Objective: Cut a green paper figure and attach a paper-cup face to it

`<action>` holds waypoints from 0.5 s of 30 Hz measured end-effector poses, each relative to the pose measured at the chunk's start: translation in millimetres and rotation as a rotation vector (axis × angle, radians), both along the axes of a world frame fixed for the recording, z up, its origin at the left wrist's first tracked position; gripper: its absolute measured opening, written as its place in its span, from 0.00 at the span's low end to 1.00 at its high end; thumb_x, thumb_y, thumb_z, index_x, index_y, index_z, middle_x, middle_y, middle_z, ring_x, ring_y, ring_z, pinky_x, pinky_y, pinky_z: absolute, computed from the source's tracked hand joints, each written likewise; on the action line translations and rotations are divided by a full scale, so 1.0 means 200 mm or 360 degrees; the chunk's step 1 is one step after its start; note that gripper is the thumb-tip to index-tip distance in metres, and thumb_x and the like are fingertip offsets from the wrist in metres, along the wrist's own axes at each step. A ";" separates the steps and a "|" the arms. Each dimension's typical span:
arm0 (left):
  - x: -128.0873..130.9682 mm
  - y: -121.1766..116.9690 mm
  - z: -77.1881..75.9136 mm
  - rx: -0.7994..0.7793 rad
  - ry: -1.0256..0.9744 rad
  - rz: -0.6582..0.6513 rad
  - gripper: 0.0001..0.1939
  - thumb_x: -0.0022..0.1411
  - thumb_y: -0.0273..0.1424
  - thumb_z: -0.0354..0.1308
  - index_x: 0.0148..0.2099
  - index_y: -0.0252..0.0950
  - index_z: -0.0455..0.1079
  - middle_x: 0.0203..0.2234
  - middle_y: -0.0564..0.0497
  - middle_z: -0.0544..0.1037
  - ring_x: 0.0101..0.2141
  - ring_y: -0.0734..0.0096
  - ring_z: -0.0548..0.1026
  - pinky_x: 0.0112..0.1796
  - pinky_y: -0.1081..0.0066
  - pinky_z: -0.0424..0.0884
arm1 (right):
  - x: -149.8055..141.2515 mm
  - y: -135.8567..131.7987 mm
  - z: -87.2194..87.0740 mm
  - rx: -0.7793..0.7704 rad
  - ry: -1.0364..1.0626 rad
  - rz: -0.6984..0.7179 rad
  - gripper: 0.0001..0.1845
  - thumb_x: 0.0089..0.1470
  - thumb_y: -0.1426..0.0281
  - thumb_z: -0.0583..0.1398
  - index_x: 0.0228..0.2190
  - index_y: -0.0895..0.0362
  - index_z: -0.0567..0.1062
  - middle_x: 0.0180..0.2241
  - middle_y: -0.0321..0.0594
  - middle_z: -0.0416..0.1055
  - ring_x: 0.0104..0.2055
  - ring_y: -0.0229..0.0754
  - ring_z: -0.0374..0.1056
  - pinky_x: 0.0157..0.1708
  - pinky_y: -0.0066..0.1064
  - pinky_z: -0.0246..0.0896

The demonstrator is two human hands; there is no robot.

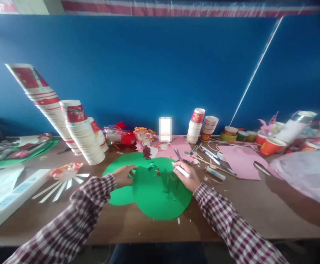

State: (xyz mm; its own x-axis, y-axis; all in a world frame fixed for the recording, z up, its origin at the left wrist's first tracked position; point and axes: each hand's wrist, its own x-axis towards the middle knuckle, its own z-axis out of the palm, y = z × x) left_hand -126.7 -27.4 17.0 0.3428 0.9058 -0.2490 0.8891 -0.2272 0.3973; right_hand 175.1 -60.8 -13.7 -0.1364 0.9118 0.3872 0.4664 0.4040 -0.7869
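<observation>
A large green paper circle (162, 201) lies in front of me, overlapping more green paper (121, 196) to its left. My left hand (123, 176) has its fingers curled at the left edge of the circle and seems to grip it there. My right hand (186, 176), over the circle's right side, is closed around a slim white stick (182, 171), perhaps a pen. Small coloured scraps (157, 170) rest on the green paper. Just beyond my right hand are scissors (178, 154), their handles partly hidden.
Tall paper cup stacks (83, 134) lean at left, with shorter stacks (195, 126) at back. A cut cup with splayed strips (66, 176) and a long white box (14, 200) lie left. Rightward are markers (210, 154), pink paper (239, 161) and a whitish plastic bag (308, 172).
</observation>
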 end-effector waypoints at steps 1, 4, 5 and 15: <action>-0.01 0.00 0.01 -0.0014 0.0024 -0.0010 0.27 0.48 0.30 0.59 0.52 0.35 0.63 0.34 0.51 0.73 0.31 0.70 0.71 0.35 0.68 0.68 | 0.00 0.00 0.00 -0.0007 0.0000 -0.0002 0.09 0.54 0.69 0.56 0.38 0.56 0.72 0.35 0.40 0.73 0.34 0.41 0.69 0.35 0.31 0.63; -0.02 0.00 0.01 -0.0063 0.0103 -0.0008 0.20 0.56 0.32 0.58 0.51 0.33 0.64 0.35 0.50 0.73 0.33 0.69 0.72 0.37 0.64 0.70 | 0.00 0.00 0.00 -0.0018 0.0011 -0.0007 0.09 0.53 0.69 0.56 0.37 0.56 0.72 0.34 0.40 0.73 0.33 0.41 0.69 0.33 0.30 0.63; -0.03 0.00 0.01 -0.0075 0.0123 0.0008 0.18 0.59 0.34 0.56 0.50 0.33 0.64 0.37 0.49 0.72 0.34 0.69 0.72 0.37 0.63 0.70 | 0.00 0.00 0.00 -0.0017 0.0016 -0.0001 0.09 0.54 0.69 0.56 0.37 0.56 0.72 0.34 0.40 0.73 0.32 0.40 0.69 0.33 0.30 0.63; -0.03 0.04 -0.02 -0.0101 0.0021 0.0442 0.16 0.62 0.36 0.53 0.49 0.33 0.65 0.43 0.46 0.71 0.39 0.67 0.72 0.38 0.62 0.72 | 0.00 0.01 -0.02 0.0016 0.0016 0.0046 0.09 0.53 0.69 0.57 0.37 0.56 0.72 0.35 0.39 0.73 0.32 0.39 0.70 0.33 0.29 0.64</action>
